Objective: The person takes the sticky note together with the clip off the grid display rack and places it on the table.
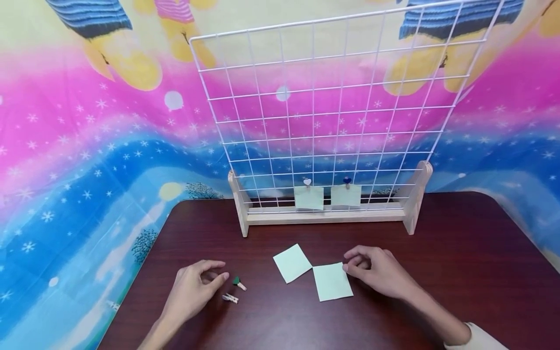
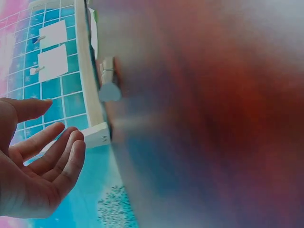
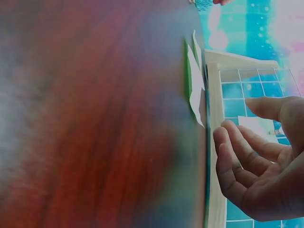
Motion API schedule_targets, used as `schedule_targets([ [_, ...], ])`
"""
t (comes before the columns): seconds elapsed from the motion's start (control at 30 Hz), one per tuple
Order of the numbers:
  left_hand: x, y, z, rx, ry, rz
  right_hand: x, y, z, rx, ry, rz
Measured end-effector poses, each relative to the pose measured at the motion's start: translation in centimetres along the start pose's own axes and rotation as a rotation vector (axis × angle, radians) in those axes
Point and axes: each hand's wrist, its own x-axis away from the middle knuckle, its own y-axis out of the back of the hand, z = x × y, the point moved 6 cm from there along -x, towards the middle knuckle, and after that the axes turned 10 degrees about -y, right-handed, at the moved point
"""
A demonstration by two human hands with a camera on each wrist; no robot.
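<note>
The left hand (image 1: 191, 290) has loosely curved fingers (image 1: 213, 264) around nothing; at its three o'clock lie a green-heart clip (image 1: 239, 284) and a pale clip (image 1: 230, 298). The right hand (image 1: 382, 273), likewise loose and unladen, is just beside a square note (image 1: 332, 282) at nine o'clock. Another note (image 1: 292, 263) meets that one's ten o'clock corner. At twelve, a white grid (image 1: 313, 114) stands on the table (image 1: 271, 318).
</note>
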Motion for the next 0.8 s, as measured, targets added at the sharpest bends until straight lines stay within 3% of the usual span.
schedule_targets([
  [0.8, -6.1, 0.3, -4.9, -0.047, -0.307, -0.029, -2.8, 2.3, 0.7, 0.011, 0.03, -0.151],
])
